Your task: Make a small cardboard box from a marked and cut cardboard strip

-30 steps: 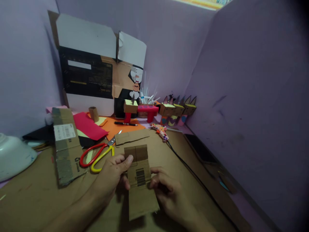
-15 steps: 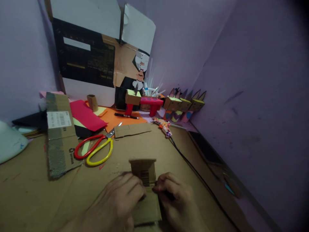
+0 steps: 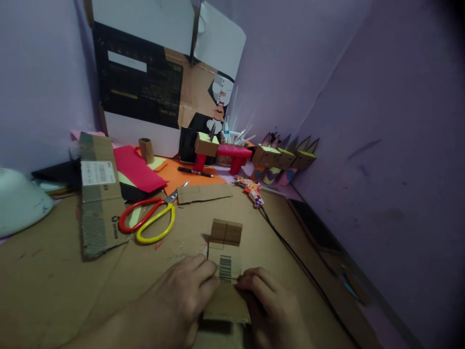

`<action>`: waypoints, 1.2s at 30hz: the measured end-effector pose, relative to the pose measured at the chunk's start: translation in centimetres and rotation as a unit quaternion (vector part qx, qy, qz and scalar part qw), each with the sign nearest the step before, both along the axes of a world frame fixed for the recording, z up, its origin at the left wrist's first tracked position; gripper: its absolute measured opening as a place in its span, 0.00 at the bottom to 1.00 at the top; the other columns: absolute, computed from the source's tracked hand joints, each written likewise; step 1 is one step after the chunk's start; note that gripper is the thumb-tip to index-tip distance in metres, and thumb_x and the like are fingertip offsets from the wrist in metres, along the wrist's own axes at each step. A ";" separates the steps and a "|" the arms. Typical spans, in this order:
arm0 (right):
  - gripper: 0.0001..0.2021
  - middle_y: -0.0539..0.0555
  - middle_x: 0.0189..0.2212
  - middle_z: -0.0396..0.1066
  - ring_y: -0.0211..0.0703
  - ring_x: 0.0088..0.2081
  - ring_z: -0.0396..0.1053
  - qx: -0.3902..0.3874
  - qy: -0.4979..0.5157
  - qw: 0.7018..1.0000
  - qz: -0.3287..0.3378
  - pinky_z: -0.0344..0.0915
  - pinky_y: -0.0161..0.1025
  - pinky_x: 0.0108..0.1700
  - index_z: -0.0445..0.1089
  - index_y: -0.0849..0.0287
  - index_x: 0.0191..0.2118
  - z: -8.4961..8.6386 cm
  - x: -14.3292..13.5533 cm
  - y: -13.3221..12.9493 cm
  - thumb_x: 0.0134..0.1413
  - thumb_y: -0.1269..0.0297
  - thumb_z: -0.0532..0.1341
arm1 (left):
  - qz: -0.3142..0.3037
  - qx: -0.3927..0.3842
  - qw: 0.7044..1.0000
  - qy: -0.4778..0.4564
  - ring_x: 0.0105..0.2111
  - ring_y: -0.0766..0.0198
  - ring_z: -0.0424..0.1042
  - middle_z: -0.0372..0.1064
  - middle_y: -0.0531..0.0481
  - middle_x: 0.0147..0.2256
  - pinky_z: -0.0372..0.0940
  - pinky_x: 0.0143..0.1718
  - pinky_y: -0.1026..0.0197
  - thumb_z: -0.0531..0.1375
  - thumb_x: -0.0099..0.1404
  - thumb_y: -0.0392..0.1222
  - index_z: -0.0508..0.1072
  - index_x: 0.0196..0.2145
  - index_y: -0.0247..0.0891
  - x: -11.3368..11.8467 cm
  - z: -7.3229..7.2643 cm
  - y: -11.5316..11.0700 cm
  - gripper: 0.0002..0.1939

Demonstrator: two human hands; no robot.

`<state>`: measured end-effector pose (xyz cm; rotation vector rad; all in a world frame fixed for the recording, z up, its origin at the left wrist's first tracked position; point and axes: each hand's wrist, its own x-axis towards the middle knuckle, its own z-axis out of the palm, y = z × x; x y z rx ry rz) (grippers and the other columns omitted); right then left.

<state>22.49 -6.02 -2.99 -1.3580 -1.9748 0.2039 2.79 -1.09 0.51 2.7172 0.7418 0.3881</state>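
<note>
A creased cardboard piece [image 3: 229, 266] with a printed barcode lies low in the centre of the head view. Its far flap tilts up, and a fold crosses it below the barcode. My left hand [image 3: 181, 291] grips its left edge with bent fingers. On the right edge, near the same fold, my right hand [image 3: 271, 303] pinches it between thumb and fingers. Both palms and the undersides of the fingers are hidden.
Red-and-yellow scissors [image 3: 154, 220] lie left of centre beside a taped cardboard strip [image 3: 98, 194]. A patterned glue gun [image 3: 250, 190] trails a black cable rightward. Cardboard animal figures [image 3: 267, 156], coloured paper [image 3: 140, 169] and a large open box [image 3: 145, 82] stand or lie behind.
The cardboard's far flap has opened out, showing more of the barcode face. Both hands still hold its sides. The whole view has shifted slightly, with background things now further right.
</note>
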 end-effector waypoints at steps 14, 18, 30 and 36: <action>0.22 0.50 0.30 0.75 0.40 0.28 0.71 0.036 -0.167 0.983 -0.061 0.57 0.32 0.20 0.70 0.54 0.32 0.7 -0.9 -0.6 0.28 0.82 0.51 | -0.020 0.072 0.989 0.124 0.34 0.57 0.63 0.66 0.43 0.34 0.62 0.32 0.56 0.50 0.53 0.26 0.69 0.38 0.33 1.5 -0.2 -0.3 0.16; 0.24 0.49 0.32 0.75 0.41 0.31 0.71 0.019 -0.156 0.986 -0.050 0.61 0.32 0.24 0.70 0.53 0.36 0.7 -0.5 -0.6 0.29 0.82 0.52 | 0.026 0.010 0.993 0.116 0.35 0.56 0.64 0.67 0.44 0.36 0.63 0.35 0.55 0.52 0.49 0.27 0.69 0.38 0.33 1.8 0.5 -0.3 0.17; 0.18 0.50 0.32 0.72 0.42 0.31 0.69 0.024 -0.153 0.988 -0.019 0.63 0.34 0.27 0.68 0.55 0.35 -0.4 -0.4 0.3 0.34 0.79 0.57 | -0.010 0.022 0.995 0.099 0.33 0.57 0.62 0.66 0.44 0.36 0.60 0.30 0.57 0.51 0.47 0.28 0.68 0.37 0.34 1.3 -0.8 0.0 0.18; 0.20 0.52 0.32 0.71 0.42 0.31 0.68 0.006 -0.142 0.990 0.003 0.63 0.34 0.29 0.69 0.54 0.37 -0.6 -0.3 0.2 0.37 0.80 0.54 | 0.060 -0.059 0.996 0.034 0.35 0.59 0.63 0.65 0.48 0.36 0.60 0.32 0.58 0.51 0.40 0.26 0.65 0.32 0.38 1.1 -0.8 0.0 0.19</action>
